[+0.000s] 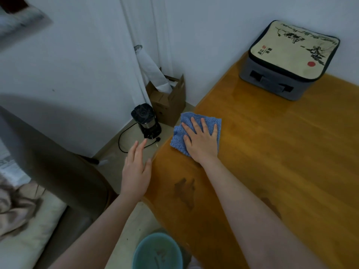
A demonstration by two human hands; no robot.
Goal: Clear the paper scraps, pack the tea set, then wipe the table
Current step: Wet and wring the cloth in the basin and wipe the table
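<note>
A blue woven cloth (186, 121) lies flat near the left edge of the orange wooden table (272, 152). My right hand (202, 140) presses down on it, palm flat and fingers spread. My left hand (137, 171) hovers open beside the table's left edge, over the floor, holding nothing. A zipped grey tea set case (287, 61) with a cream ink-painted lid stands at the table's far corner. No paper scraps are visible on the table.
A pale teal bin (157, 251) stands on the floor below the table's near edge. A black electric appliance (145, 123) with its cord and a cardboard box (169, 101) stand by the wall. A sofa (48, 171) lies at the left. Dark stains (185, 191) mark the tabletop.
</note>
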